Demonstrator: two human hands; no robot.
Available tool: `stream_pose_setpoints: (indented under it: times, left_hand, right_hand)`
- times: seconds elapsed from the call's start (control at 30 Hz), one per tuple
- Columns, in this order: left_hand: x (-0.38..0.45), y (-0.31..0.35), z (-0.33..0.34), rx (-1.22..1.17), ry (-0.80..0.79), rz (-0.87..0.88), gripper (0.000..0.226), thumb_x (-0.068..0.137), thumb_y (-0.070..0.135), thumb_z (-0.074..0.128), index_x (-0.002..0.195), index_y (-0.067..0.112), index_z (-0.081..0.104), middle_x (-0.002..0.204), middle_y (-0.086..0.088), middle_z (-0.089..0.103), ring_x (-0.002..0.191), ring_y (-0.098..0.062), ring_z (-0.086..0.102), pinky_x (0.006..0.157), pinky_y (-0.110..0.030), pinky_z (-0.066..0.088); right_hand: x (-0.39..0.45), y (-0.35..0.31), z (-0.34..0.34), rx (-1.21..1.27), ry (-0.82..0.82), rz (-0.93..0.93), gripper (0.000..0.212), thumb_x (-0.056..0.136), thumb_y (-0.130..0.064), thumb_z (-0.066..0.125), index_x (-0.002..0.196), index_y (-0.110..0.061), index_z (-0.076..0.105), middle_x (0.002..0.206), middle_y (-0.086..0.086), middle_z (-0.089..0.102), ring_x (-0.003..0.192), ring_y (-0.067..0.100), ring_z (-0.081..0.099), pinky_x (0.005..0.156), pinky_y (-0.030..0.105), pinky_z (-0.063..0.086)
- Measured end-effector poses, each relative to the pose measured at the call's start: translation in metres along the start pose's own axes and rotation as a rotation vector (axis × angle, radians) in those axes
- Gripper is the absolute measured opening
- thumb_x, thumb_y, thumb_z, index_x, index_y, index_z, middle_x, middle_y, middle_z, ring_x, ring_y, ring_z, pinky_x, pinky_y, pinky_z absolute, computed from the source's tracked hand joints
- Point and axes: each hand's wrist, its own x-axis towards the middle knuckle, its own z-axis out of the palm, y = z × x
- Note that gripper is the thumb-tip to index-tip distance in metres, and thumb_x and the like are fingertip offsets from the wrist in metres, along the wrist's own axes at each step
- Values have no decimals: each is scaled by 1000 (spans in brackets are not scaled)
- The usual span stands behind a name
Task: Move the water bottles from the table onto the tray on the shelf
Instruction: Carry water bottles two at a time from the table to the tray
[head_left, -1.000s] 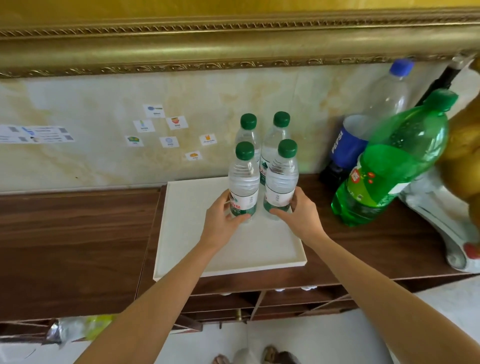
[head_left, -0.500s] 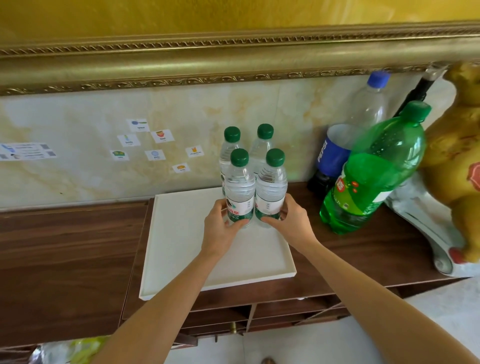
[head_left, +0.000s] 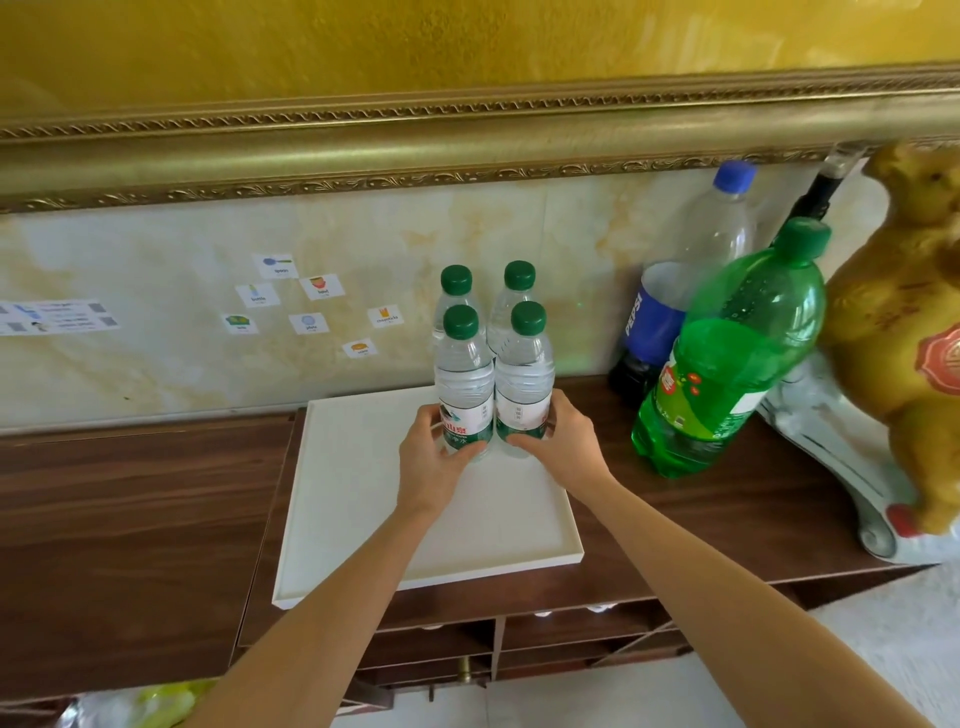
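Note:
Several clear water bottles with green caps stand upright in a tight cluster at the back of a white tray (head_left: 363, 525) on the dark wooden shelf (head_left: 130, 530). My left hand (head_left: 434, 460) grips the base of the front left bottle (head_left: 464, 382). My right hand (head_left: 563, 441) grips the base of the front right bottle (head_left: 523, 382). The two front bottles touch each other. Behind them stand the back left bottle (head_left: 456, 291) and the back right bottle (head_left: 517, 296), mostly hidden.
A large green soda bottle (head_left: 727, 358) leans right of the tray, with a Pepsi bottle (head_left: 675, 291) behind it. A golden figurine (head_left: 904, 338) on a white base fills the far right. Small picture stickers (head_left: 311, 306) dot the marble wall. Cubbyholes sit under the shelf.
The two front bottles have been pushed together and back against the rear pair. Both hands stay at their bases. The camera has tilted up slightly.

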Motion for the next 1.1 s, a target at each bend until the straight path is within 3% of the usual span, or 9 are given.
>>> stream_pose_setpoints:
  times: [0.13, 0.27, 0.43, 0.57, 0.77, 0.97, 1.1]
  left_hand:
    - [0, 1, 1, 18, -6, 2, 57, 67, 11, 86, 112, 15, 51, 112, 5, 60, 105, -15, 59, 86, -24, 47]
    - [0, 1, 2, 37, 0, 1, 58, 68, 11, 86, 114, 11, 52, 113, 5, 59, 106, -14, 58, 89, -26, 47]
    - [-1, 1, 2, 51, -6, 1, 58, 69, 11, 85, 116, 10, 51, 119, -1, 61, 106, -14, 57, 90, -25, 47]
    - [-2, 1, 3, 71, -9, 2, 60, 72, 11, 83, 121, 9, 49, 127, -4, 60, 108, -13, 55, 91, -24, 44]
    - [-2, 3, 4, 109, -24, 5, 60, 75, 11, 81, 124, 9, 47, 129, -4, 59, 109, -12, 55, 90, -22, 43]
    - [-4, 9, -1, 111, -93, -39, 66, 77, 16, 80, 131, 12, 43, 130, 1, 56, 116, -14, 53, 93, -23, 41]
    - [-14, 11, -23, 128, -59, -72, 66, 82, 23, 75, 138, 16, 40, 134, 5, 49, 121, -13, 47, 102, -32, 42]
  right_hand:
    - [4, 2, -2, -12, -28, -3, 60, 68, -30, 83, 119, -23, 52, 98, -16, 58, 84, -1, 57, 66, 6, 39]
    - [9, 5, -5, -18, -80, -9, 65, 68, -27, 84, 124, -22, 51, 114, -8, 62, 96, 8, 56, 82, 21, 44]
    - [7, 5, -4, -12, -70, -2, 65, 69, -27, 83, 125, -23, 50, 109, -13, 58, 95, 5, 55, 77, 15, 41]
    - [3, 2, 1, 13, -28, 11, 63, 70, -27, 82, 124, -23, 50, 100, -18, 55, 89, 2, 55, 65, 3, 35]
    - [-1, -1, 3, 33, 0, 42, 63, 69, -30, 82, 123, -24, 50, 89, -27, 52, 76, -15, 50, 57, 2, 36]
    - [-1, -2, 2, 2, -13, 59, 65, 70, -30, 81, 126, -22, 47, 95, -22, 51, 85, -1, 52, 62, 4, 34]
    - [-15, -3, -4, -4, 14, 78, 64, 76, -28, 78, 130, -22, 44, 110, -16, 54, 98, 2, 51, 79, 16, 42]
